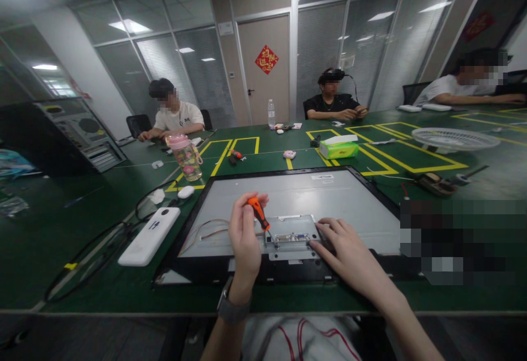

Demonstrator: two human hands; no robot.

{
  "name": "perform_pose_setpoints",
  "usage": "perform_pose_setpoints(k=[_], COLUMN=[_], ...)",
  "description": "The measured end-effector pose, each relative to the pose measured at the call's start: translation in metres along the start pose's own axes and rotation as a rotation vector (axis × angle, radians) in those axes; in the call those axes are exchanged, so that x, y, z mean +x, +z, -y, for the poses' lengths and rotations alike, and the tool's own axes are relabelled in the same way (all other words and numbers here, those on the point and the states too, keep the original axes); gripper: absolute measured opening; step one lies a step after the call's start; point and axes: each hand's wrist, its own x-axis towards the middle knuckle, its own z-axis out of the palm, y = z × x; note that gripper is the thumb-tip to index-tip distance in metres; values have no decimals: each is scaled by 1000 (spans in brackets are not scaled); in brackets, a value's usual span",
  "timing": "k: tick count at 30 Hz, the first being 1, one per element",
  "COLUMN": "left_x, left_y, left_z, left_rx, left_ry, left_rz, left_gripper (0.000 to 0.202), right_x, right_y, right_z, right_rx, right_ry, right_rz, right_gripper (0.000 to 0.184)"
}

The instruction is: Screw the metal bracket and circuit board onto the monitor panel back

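Observation:
A flat monitor [337, 196] lies face down on the green table, its grey metal back up. My left hand [244, 237] is closed round an orange-handled screwdriver [258, 214], whose tip points down at the small metal plate with connectors [293, 238] near the monitor's front edge. My right hand [349, 254] rests flat with its fingers spread on the monitor, the fingertips touching the right end of that plate. Thin coloured wires [206, 232] run across the back panel left of my left hand.
A white power bank [149, 235] and black cables [102, 245] lie to the left. A pink-lidded bottle [186, 156], a green tissue box [338, 147], a white fan grille [455, 139] and a computer case [61, 135] stand further off. Three people sit at the far side.

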Motion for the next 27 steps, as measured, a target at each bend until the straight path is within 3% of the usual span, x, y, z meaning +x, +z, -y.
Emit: perform_pose_setpoints(k=[6, 11, 17, 23, 27], left_x=[0, -1, -1, -1, 1], left_y=[0, -1, 0, -1, 0], left_z=[0, 0, -3, 0, -1], left_rx=[53, 5, 120, 51, 115], left_ry=[80, -5, 165, 45, 194], left_rz=[-3, 15, -3, 22, 17], left_gripper=[19, 28, 19, 27, 13], right_x=[0, 0, 0, 0, 0], right_y=[0, 2, 1, 1, 2], right_z=[0, -1, -2, -2, -3], right_rx=[-2, -4, 2, -2, -5], right_ry=[5, 1, -1, 0, -7], right_rz=[15, -3, 9, -8, -14], right_gripper=[34, 32, 33, 31, 31])
